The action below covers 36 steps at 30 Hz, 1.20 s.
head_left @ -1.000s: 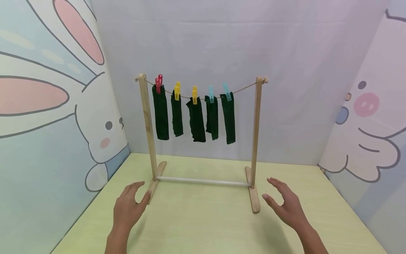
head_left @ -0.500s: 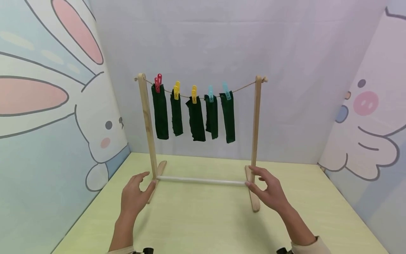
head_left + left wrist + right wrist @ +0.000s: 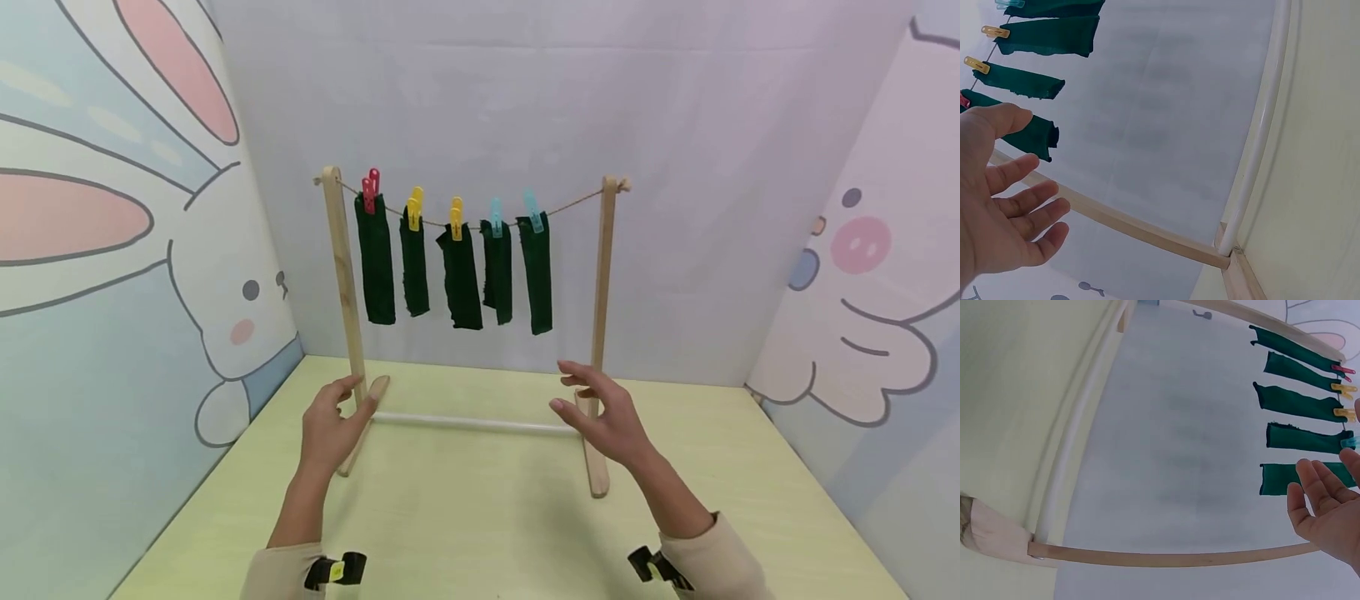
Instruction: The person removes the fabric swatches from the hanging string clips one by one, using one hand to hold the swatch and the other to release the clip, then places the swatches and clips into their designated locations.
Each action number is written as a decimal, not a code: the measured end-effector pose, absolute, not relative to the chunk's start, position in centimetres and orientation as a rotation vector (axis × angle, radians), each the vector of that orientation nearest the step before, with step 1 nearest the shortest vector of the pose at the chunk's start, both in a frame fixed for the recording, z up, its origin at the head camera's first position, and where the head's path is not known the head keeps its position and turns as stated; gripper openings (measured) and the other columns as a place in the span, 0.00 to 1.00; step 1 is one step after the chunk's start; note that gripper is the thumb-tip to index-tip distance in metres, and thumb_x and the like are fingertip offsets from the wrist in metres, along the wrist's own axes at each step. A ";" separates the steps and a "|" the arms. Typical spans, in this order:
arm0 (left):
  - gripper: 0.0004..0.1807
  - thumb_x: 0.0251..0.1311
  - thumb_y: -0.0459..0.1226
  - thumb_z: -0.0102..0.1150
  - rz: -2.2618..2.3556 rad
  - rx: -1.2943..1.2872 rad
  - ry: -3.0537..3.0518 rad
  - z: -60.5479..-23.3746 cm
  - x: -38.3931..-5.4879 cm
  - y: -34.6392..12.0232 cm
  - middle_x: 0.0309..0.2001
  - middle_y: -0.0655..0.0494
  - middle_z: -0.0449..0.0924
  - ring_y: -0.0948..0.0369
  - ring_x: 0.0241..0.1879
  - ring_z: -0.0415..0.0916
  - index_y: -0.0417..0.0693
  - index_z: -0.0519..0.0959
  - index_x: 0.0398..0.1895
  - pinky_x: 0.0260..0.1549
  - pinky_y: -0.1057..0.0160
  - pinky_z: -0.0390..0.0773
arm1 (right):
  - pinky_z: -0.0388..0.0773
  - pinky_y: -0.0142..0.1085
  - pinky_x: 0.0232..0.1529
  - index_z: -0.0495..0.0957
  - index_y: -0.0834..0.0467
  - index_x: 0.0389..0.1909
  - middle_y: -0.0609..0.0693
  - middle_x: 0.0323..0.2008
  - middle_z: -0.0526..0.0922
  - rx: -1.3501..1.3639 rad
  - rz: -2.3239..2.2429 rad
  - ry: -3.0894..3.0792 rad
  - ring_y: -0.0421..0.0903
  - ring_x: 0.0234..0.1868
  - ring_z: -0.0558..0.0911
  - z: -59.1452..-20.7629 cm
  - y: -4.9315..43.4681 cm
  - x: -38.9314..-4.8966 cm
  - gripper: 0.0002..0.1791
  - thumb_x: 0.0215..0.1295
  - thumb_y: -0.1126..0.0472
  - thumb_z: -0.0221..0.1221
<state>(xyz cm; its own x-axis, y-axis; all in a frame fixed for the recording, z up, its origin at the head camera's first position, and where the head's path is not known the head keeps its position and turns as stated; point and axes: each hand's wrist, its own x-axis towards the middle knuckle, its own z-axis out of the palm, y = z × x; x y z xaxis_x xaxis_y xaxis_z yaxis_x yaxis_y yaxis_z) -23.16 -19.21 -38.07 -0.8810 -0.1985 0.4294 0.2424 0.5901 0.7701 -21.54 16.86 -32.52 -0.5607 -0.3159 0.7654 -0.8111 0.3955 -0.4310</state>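
Observation:
Several dark green cloth strips (image 3: 462, 279) hang in a row from a string strung between two wooden posts. A red clothespin (image 3: 369, 196) clips the leftmost strip, yellow clothespins (image 3: 456, 223) the middle ones, and light blue clothespins (image 3: 534, 215) those on the right. My left hand (image 3: 332, 429) is raised before the foot of the left post (image 3: 345, 283), fingers loosely bent, holding nothing. My right hand (image 3: 606, 417) overlaps the lower right post (image 3: 604, 283) in the head view, its fingers spread and nothing in them. In the right wrist view, the right fingers (image 3: 1316, 481) overlap the nearest strip.
A white rod (image 3: 472, 423) joins the stand's wooden feet (image 3: 596, 467) low over the pale yellow table (image 3: 450, 517). Walls with cartoon animals, a rabbit (image 3: 232, 275) and a pig-nosed figure (image 3: 862, 246), rise on both sides. A plain grey-white backdrop (image 3: 697, 167) stands behind.
Both hands have moved forward and inward toward the stand, the right one crossing in front of its post. Sleeves and wrist straps have come into view. The strips still hang as before.

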 end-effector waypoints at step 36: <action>0.39 0.65 0.50 0.50 -2.151 0.055 -1.964 -34.4 -31.9 -18.1 0.67 0.45 0.59 0.51 0.59 0.66 0.45 0.48 0.72 0.55 0.54 0.67 | 0.72 0.57 0.41 0.65 0.76 0.55 0.70 0.50 0.73 1.173 1.171 -1.995 0.65 0.47 0.74 -23.2 11.2 -25.0 0.28 0.52 0.78 0.61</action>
<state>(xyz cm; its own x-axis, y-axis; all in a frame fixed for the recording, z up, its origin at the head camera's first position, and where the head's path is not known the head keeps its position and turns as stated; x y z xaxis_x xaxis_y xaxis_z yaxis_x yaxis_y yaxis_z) -31.87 -18.07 -34.35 -0.9734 -0.1920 0.1248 0.1417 -0.0770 0.9869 -24.99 11.17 -23.18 -0.4742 -0.4096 0.7793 -0.8801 0.2430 -0.4079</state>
